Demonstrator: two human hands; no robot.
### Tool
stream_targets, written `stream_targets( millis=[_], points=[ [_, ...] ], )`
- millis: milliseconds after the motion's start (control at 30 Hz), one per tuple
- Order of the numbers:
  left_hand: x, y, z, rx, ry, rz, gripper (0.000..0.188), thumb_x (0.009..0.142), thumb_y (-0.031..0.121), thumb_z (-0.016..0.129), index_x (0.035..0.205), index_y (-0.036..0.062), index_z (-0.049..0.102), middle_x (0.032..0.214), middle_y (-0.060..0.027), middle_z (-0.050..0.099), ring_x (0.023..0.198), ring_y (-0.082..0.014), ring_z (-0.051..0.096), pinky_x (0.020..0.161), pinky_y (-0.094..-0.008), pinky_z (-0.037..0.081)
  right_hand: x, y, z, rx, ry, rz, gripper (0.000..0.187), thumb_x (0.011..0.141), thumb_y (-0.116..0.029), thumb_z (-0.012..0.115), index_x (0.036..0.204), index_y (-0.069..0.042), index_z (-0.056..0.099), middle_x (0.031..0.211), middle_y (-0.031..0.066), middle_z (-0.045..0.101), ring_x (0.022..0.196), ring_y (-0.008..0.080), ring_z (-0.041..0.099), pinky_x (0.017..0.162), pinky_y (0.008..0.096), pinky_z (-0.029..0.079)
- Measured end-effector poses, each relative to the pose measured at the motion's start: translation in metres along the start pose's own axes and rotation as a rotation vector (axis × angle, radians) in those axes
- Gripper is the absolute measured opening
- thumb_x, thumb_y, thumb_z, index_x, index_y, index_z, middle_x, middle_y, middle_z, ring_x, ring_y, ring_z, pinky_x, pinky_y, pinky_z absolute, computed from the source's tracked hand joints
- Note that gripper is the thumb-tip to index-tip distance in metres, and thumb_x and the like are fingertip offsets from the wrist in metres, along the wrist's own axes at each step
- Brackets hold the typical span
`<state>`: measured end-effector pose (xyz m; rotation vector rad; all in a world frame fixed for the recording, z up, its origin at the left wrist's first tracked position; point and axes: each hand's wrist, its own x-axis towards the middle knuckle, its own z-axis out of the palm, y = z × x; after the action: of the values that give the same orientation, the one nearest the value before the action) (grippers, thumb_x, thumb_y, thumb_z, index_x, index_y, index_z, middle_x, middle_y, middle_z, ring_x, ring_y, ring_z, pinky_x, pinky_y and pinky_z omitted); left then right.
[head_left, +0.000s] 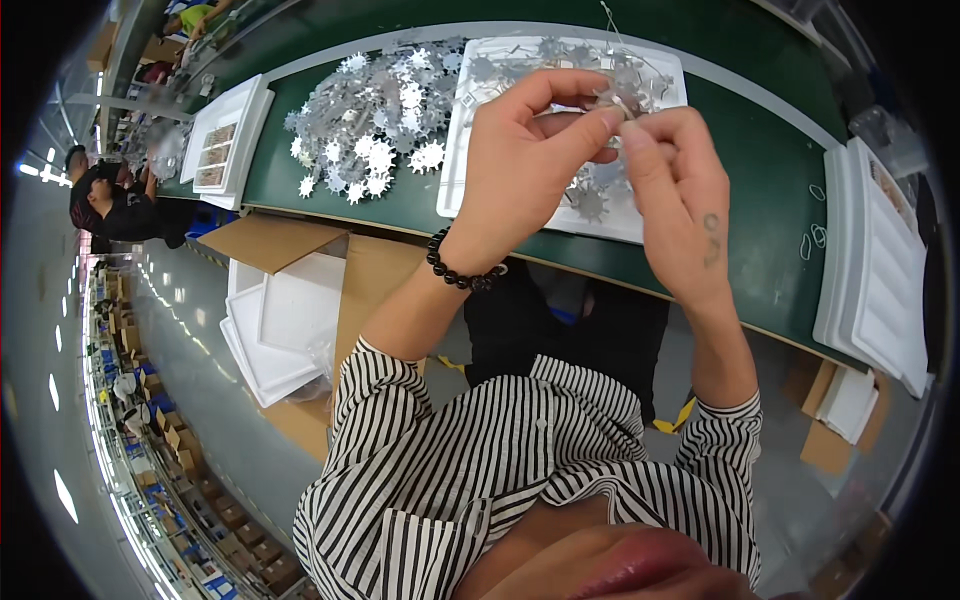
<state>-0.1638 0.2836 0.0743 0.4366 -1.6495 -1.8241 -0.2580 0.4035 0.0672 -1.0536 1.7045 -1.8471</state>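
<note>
My left hand (540,155) and my right hand (682,185) meet over a white tray (452,180), their fingertips pinched together. A thin pale cord (612,32) rises in a loop from beyond the fingers, and both hands are closed on it near a small silvery bit. The fingers hide most of what sits between them. Flat silver star-shaped pieces (590,203) with toothed edges lie in the tray under and behind my hands. Left of the tray, a large heap of the same silver pieces (370,125) spreads over the green table (290,190).
White trays (880,260) are stacked at the table's right end, beside pale loops (819,237). Another white tray stack (225,135) stands at the left. Below, an open cardboard box (375,280) holds white trays (300,305). A person in dark clothes (125,205) is far left.
</note>
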Motion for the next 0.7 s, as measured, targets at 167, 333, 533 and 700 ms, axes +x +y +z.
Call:
stream_targets(
  millis=[167, 333, 533, 700],
  points=[
    [-0.007, -0.003, 0.0, 0.016, 0.006, 0.051, 0.03, 0.09, -0.001, 0.07, 0.119, -0.0042, 0.064, 0.105, -0.0141, 0.069, 0.089, -0.0174, 0.068, 0.075, -0.0273, 0.061, -0.005, 0.011, 0.01, 0.058, 0.075, -0.051, 0.01, 0.099, -0.012, 0.059, 0.096, -0.003, 0.058, 0.066, -0.001, 0.056, 0.054, 0.0058, 0.037, 0.05, 0.022, 0.03],
    [-0.005, -0.012, -0.005, 0.195, 0.046, 0.189, 0.029, 0.089, -0.003, 0.069, 0.118, -0.0034, 0.065, 0.106, -0.0119, 0.069, 0.089, -0.016, 0.067, 0.075, -0.0254, 0.06, -0.001, 0.007, 0.005, 0.059, -0.047, 0.047, 0.008, 0.1, -0.011, 0.058, 0.099, -0.003, 0.057, 0.067, -0.0041, 0.049, 0.058, 0.002, 0.035, 0.052, 0.018, 0.026],
    [0.007, -0.01, -0.013, 0.443, -0.027, 0.326, 0.027, 0.086, -0.004, 0.069, 0.113, -0.0016, 0.069, 0.108, -0.0085, 0.068, 0.086, -0.0144, 0.066, 0.073, -0.0227, 0.057, 0.013, 0.013, -0.003, 0.498, -0.144, 0.34, 0.01, 0.101, -0.014, 0.056, 0.096, -0.005, 0.057, 0.06, -0.0044, 0.044, 0.052, 0.003, 0.03, 0.046, 0.0197, 0.023],
    [0.007, 0.001, -0.016, 0.523, -0.137, 0.365, 0.024, 0.088, -0.001, 0.067, 0.111, -0.0014, 0.069, 0.105, -0.0083, 0.067, 0.086, -0.0145, 0.063, 0.072, -0.0254, 0.057, 0.015, 0.01, -0.01, 0.894, -0.198, 0.477, 0.01, 0.103, -0.011, 0.053, 0.094, -0.007, 0.052, 0.057, -0.006, 0.036, 0.046, 0.0023, 0.024, 0.041, 0.0188, 0.018]
  ],
)
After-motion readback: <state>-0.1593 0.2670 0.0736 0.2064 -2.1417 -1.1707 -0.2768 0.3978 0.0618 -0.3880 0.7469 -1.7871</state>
